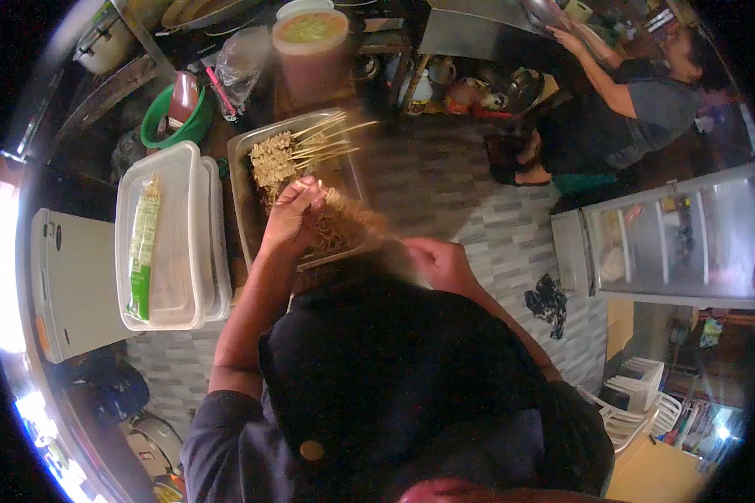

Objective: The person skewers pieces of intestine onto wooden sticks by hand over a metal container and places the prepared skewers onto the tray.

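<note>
My left hand [298,205] is closed, with its fingertips pinching the end of a skewer of folded, light-brown meat pieces [356,215]. My right hand [436,260] is closed around the other end of that skewer, low on the right; the stick there is smeared by motion. Beneath the hands lies a clear plastic tray [236,180]. Inside it, finished skewers [273,158] are stacked with their bare sticks pointing right. Loose curled pieces [331,236] lie in the tray's near part, partly hidden by my left hand.
Left of the tray stand nested plastic containers [201,277] with a green-and-clear pack of sticks [144,251]. Behind are a green basin [197,126] and a tall tub [310,63]. Another person [621,117] works at the upper right, near an open refrigerator [675,239].
</note>
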`<control>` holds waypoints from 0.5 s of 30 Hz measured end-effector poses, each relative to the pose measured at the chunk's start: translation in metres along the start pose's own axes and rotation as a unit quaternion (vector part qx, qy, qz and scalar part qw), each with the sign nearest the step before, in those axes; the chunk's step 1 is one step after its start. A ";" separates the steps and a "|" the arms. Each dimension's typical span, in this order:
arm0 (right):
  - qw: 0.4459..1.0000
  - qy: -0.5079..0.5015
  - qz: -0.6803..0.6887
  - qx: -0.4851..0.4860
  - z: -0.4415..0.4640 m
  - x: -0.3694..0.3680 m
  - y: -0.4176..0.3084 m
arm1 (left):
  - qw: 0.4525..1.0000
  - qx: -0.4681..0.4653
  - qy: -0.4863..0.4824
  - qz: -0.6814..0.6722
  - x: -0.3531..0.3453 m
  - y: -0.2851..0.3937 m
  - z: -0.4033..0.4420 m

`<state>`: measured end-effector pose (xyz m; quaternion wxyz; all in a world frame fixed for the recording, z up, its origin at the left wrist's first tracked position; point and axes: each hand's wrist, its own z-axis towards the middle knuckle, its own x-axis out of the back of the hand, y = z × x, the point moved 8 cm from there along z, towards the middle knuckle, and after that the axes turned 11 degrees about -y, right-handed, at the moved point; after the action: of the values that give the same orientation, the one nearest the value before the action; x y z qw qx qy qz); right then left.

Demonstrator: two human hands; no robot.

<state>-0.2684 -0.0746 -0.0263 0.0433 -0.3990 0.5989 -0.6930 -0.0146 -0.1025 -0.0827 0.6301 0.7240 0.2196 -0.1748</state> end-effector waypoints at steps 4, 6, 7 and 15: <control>1.000 -0.016 0.000 -0.026 0.002 0.001 -0.002 | 0.998 0.006 -0.025 -0.049 0.002 -0.008 0.006; 0.999 -0.017 -0.001 -0.033 0.003 0.001 -0.002 | 0.998 -0.044 -0.022 -0.041 0.005 -0.009 0.008; 0.999 -0.015 0.002 -0.031 0.003 0.002 -0.002 | 0.997 -0.060 -0.020 -0.038 0.006 -0.008 0.009; 1.000 -0.010 -0.009 -0.007 0.007 0.004 -0.002 | 0.998 -0.008 -0.005 -0.061 0.009 -0.018 0.016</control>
<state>-0.2657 -0.0821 -0.0231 0.0404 -0.4115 0.6000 -0.6849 -0.0166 -0.1158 -0.1046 0.6248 0.7035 0.2615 -0.2152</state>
